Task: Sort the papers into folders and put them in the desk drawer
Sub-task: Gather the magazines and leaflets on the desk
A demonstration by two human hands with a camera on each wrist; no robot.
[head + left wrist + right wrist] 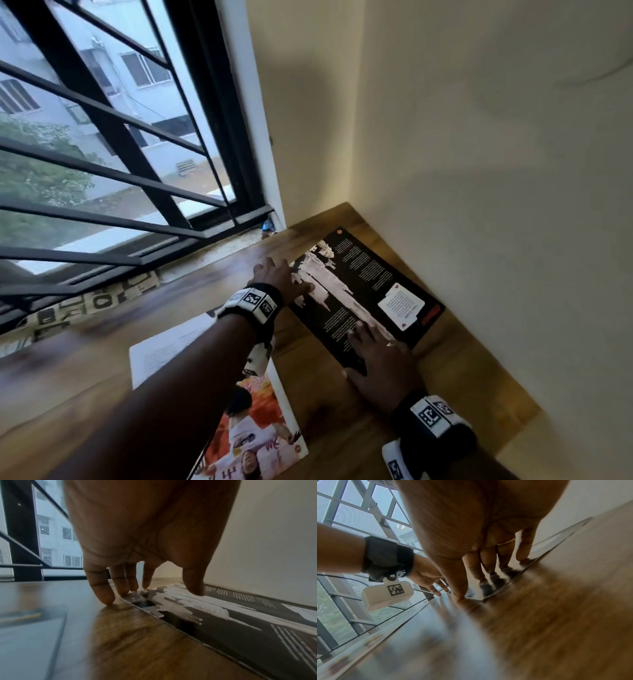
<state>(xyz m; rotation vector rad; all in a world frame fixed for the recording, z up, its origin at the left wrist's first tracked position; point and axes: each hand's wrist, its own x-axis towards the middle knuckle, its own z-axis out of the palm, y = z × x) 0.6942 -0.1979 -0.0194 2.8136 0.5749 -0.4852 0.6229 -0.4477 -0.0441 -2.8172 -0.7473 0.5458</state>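
Note:
A black printed folder (370, 277) with white markings lies flat on the wooden desk (329, 411), close to the corner of the wall. My left hand (279, 275) rests spread at its far left edge, fingertips (106, 599) touching the desk and the folder's edge (137, 599), thumb on the cover. My right hand (380, 356) lies flat on the near end of the folder, fingers straight, fingertips (483, 583) pressing the glossy cover (513, 573). A white sheet (164, 349) and a red-and-pink magazine (257, 438) lie under my left forearm.
A barred window (102, 154) runs along the desk's left side, with a patterned strip (96, 305) on its sill. Cream walls (479, 171) close in the desk's far and right sides. The desk's right edge (520, 404) is near my right wrist.

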